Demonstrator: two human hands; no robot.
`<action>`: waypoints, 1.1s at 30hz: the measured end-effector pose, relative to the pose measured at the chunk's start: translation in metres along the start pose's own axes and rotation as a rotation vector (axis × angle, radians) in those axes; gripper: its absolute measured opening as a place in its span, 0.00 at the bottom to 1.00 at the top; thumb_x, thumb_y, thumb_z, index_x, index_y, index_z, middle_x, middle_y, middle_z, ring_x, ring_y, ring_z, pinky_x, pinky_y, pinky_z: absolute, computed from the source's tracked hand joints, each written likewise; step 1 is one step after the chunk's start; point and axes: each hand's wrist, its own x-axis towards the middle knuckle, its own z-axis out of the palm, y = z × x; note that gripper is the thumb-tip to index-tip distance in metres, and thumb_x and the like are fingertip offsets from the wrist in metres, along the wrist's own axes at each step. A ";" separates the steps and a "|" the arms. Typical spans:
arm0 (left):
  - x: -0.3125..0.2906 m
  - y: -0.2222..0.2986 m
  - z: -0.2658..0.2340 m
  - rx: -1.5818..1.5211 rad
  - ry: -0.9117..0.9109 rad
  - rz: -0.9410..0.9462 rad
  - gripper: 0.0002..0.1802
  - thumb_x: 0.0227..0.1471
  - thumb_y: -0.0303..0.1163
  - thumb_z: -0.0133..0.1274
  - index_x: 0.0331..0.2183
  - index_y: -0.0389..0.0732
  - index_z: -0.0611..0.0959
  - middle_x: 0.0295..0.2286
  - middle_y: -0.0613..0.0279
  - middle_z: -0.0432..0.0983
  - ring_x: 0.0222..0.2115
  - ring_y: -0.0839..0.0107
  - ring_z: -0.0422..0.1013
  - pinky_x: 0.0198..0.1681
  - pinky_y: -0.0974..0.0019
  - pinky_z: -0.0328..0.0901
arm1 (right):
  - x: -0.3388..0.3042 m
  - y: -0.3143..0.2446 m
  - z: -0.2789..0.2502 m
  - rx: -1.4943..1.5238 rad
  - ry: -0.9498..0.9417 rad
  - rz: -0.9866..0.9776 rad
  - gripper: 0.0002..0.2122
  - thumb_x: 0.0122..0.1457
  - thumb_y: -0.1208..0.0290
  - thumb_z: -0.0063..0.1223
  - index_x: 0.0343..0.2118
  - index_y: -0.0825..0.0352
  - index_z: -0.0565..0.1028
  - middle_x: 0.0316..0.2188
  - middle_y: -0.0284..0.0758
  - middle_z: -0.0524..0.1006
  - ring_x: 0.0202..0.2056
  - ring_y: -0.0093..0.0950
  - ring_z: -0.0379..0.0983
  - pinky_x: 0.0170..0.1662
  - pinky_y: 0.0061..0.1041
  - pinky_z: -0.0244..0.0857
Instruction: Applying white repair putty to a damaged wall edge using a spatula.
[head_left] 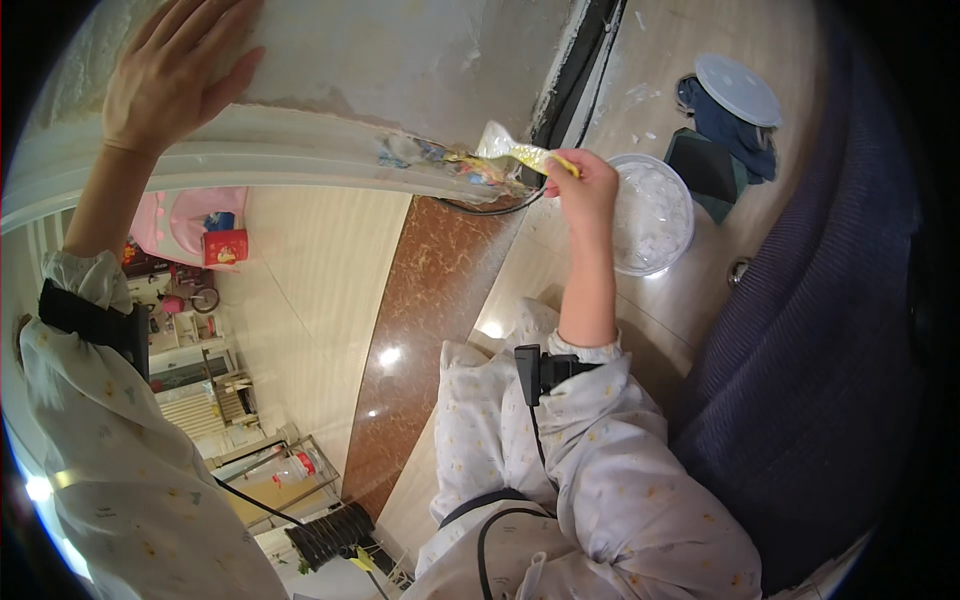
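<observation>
My left hand (172, 82) lies open against the grey wall (380, 60), fingers stretched out. In my right hand (587, 187) is a putty knife (520, 152) with a yellow handle. White paste covers its blade, which points left at the wall's lower edge. Close to the blade, a rough patch (440, 158) shows torn, multicoloured scraps on the wall's edge. A round tub (688, 215) of lumpy white paste stands on the floor just right of my right hand. My fingers partly hide the handle.
Beyond the tub are a dark green box (705, 165), a dark blue cloth (735, 135) and a pale round lid (740, 88). Dark ribbed fabric (800, 400) fills the right side. A black cable (490, 212) runs by the wall's foot. A shelf (285, 470) stands lower left.
</observation>
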 end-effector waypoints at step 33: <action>0.005 0.002 0.002 0.004 0.015 0.015 0.22 0.49 0.35 0.55 0.48 0.42 0.76 0.47 0.63 0.73 0.48 0.64 0.69 0.52 0.60 0.64 | 0.047 0.033 -0.003 -0.117 0.016 0.021 0.08 0.48 0.77 0.58 0.30 0.77 0.77 0.21 0.38 0.77 0.18 0.23 0.74 0.21 0.20 0.67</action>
